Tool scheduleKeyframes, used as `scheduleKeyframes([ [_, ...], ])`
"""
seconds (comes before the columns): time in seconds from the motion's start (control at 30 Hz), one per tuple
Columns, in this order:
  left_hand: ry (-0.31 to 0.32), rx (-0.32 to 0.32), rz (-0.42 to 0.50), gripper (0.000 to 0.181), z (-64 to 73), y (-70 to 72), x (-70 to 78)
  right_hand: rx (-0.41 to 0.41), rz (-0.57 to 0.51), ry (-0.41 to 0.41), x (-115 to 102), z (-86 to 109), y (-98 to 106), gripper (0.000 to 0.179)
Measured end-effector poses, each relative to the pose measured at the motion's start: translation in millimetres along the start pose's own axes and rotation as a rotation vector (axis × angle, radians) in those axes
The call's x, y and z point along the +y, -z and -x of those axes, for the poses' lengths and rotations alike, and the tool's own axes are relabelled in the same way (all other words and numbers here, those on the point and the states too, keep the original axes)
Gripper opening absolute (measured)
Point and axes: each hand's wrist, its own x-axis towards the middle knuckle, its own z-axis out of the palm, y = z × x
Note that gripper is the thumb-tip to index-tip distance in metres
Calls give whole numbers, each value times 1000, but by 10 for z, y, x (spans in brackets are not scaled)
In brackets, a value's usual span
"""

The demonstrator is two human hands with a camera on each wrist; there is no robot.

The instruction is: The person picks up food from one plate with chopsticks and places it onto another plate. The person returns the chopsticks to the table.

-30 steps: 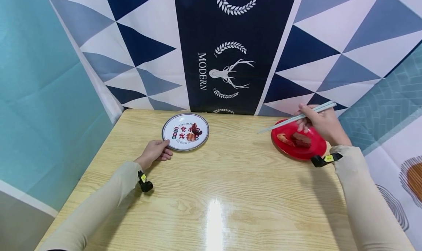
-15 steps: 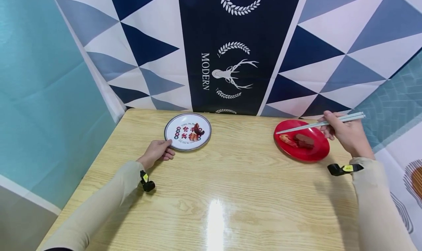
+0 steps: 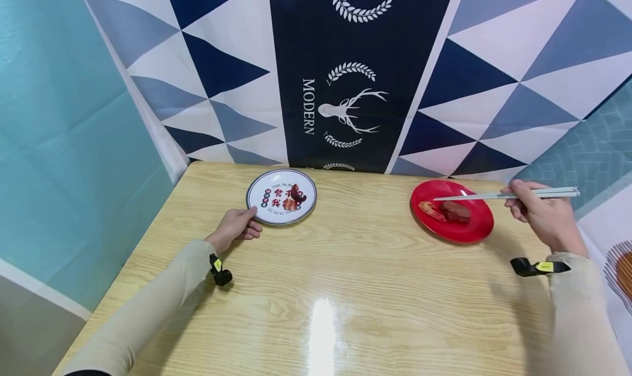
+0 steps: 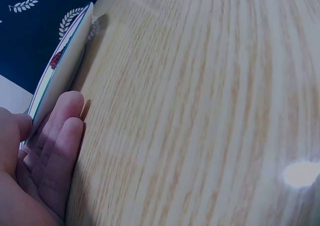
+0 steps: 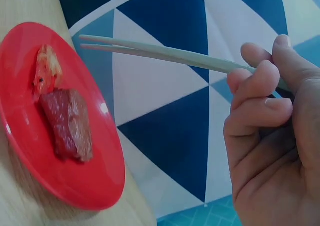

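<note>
My left hand (image 3: 235, 229) pinches the near left rim of a white plate (image 3: 258, 192) with printed characters. In the left wrist view the thumb lies at the rim and the fingers lie at the underside. A dark reddish food piece (image 3: 298, 194) and an orange-brown one (image 3: 290, 204) are on that plate. My right hand (image 3: 545, 214) grips a pair of pale chopsticks (image 5: 165, 52), their tips close together and holding nothing. In the head view they overlap a red oval plate (image 3: 479, 222), which bears a shrimp (image 5: 47, 70) and a block of reddish-brown meat (image 5: 67, 123).
Both plates sit toward the back of a light wooden table (image 3: 365, 266). A patterned cloth (image 3: 340, 112) hangs behind the table, with a blue sheet (image 3: 84, 145) at the left. Black cameras (image 3: 538, 267) are strapped to both wrists.
My right hand has moved right and toward me with the chopsticks, so their tips now appear over the red plate and they lie nearly level. The left hand keeps its pinch on the white plate.
</note>
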Motion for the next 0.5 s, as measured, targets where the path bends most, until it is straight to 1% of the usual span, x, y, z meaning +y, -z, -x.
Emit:
scheduleKeyframes([
  [0.17,-4,0,-12,54,10,6,18,-49,-192,31,59,83,91,23],
  [0.27,-1,2,-9,53,14,11,15,-81,-264,39,87,119,117,25],
  [0.37,-8,-3,-6,52,3,18,3,-105,-259,46,117,143,131,26],
  [0.5,1,-5,0,52,-8,26,-17,-134,-265,40,152,173,132,26],
])
